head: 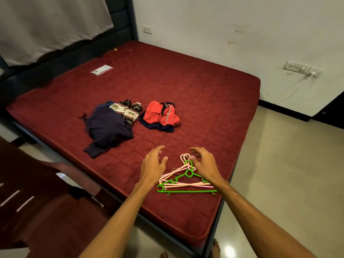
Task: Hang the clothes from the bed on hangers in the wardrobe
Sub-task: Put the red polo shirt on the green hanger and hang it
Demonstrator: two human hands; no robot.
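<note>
A pile of plastic hangers lies near the front corner of the red mattress (204,94): a green hanger (186,191) on top of several pink ones (184,159). My right hand (203,162) hovers over the hanger hooks with fingers spread and holds nothing. My left hand (153,164) is beside it to the left, fingers relaxed and empty, above the mattress. Farther back lie a dark navy garment (108,131) with an elephant-print cloth (126,110) and a heap of red and navy clothes (162,114).
A dark wooden chair (46,202) stands at the lower left beside the bed. A small white packet (101,69) lies on the mattress near the dark headboard. Tiled floor runs along the right side, with wall sockets (297,67) above it.
</note>
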